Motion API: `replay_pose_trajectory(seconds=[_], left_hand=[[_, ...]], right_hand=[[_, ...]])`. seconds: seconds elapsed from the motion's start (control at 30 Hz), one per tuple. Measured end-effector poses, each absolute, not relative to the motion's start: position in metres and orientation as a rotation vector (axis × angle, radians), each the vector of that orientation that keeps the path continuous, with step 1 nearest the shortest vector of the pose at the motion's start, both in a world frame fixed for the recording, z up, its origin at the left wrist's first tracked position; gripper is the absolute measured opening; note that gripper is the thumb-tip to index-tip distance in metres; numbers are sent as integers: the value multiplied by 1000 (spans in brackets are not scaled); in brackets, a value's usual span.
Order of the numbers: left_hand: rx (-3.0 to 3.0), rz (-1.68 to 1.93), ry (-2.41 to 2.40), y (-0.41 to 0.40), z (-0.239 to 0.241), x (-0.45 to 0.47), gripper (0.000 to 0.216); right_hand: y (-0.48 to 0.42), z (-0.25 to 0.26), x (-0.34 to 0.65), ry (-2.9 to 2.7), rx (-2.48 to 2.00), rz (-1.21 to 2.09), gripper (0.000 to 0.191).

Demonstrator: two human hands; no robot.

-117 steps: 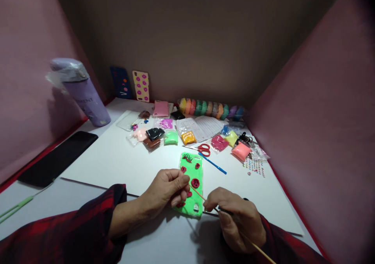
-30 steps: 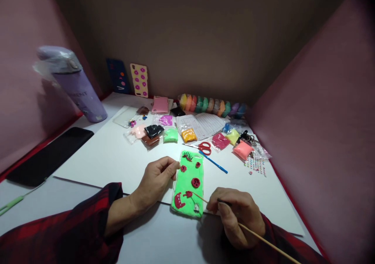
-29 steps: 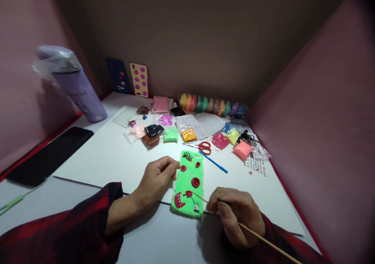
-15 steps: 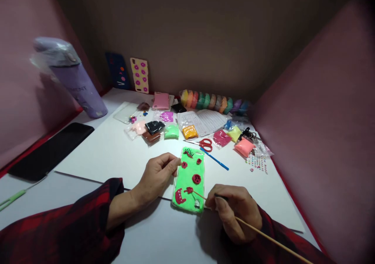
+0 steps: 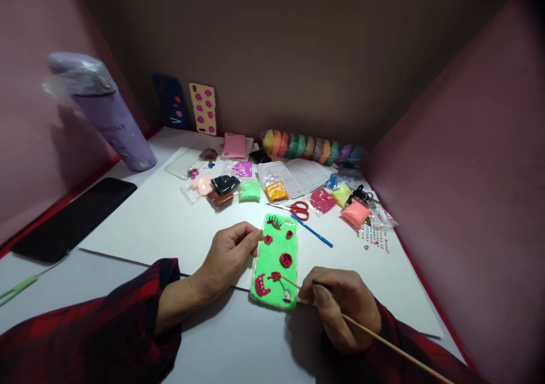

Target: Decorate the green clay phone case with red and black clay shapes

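A phone case covered in bright green clay lies at the front edge of the white board, with dark red clay shapes on its face. My left hand pinches its upper left edge between thumb and fingers. In my right hand is a thin wooden stick, gripped like a pen. Its tip touches a small red clay piece low on the case. Beside that piece is a larger red shape with white dots. A small silvery piece sits near the bottom corner.
Red-handled scissors and a blue pen-like tool lie just beyond the case. Several clay packets spread behind them. A purple bottle and a black phone are at left. Two decorated cases lean on the back wall.
Both hands, the stick and the phone case stay almost in the same place. The stick's tip remains at the small red clay piece.
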State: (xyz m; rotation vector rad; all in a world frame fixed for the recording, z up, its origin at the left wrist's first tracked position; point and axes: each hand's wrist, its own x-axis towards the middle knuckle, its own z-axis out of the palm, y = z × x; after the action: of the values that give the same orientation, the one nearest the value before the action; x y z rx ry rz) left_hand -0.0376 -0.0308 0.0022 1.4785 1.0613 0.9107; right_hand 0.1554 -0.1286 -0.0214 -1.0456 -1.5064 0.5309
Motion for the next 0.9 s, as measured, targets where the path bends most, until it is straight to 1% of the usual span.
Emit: replay_pose_trajectory(seconds=[0.9], left_hand=[[1469, 892, 1061, -31, 2, -38, 27]], right_hand=[[-129, -23, 155, -1489, -1067, 517, 11]])
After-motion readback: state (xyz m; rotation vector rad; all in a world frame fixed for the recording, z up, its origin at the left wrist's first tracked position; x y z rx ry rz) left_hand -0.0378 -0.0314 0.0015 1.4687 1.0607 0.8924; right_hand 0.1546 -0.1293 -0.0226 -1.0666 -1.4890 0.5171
